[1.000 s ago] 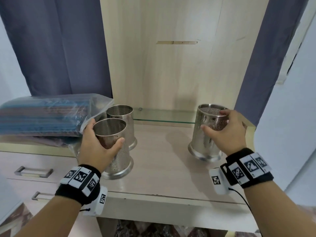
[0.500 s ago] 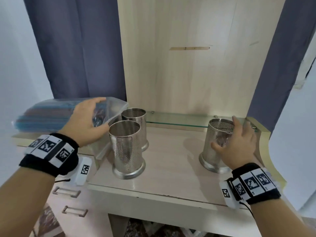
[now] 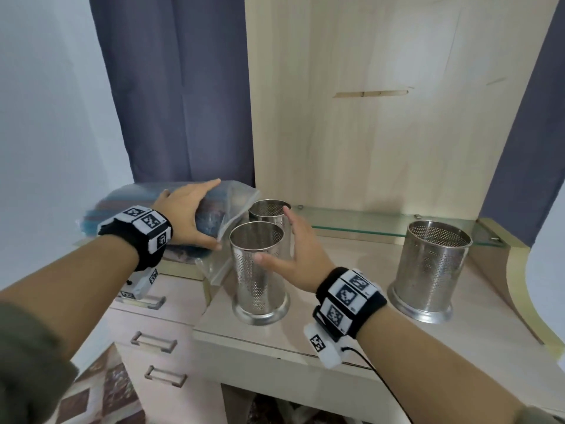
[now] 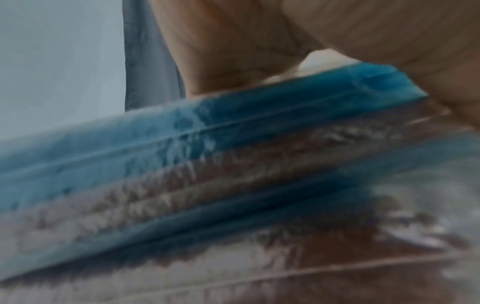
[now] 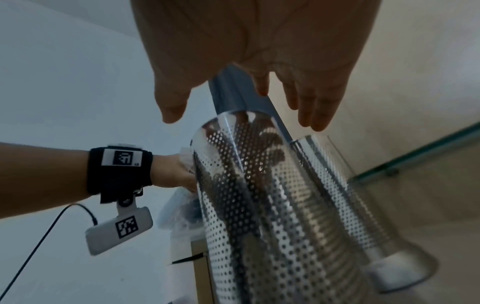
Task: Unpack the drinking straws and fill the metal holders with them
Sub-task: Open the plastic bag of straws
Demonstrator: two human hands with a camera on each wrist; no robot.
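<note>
A clear plastic bag of drinking straws (image 3: 235, 195) lies on the drawer unit at the left, its blue and brown straws (image 4: 233, 148) showing through. My left hand (image 3: 217, 214) grips the bag's right end, fingers over the top and thumb underneath. Three perforated metal holders stand empty on the desk: a near one (image 3: 258, 276), one behind it (image 3: 270, 211) and a wider one (image 3: 432, 264) at the right. My right hand (image 3: 272, 234) is open with straight fingers just right of the near holder (image 5: 259, 205); in the right wrist view it hangs clear of the rim.
A glass shelf (image 3: 367, 223) runs along the back of the desk (image 3: 351, 304) against a wooden panel. Grey curtains hang on both sides. Drawers with metal handles (image 3: 154, 342) sit below the bag at the left.
My right hand let go of the wide right holder and moved left to the near holder. My left hand closed round the end of the straw bag.
</note>
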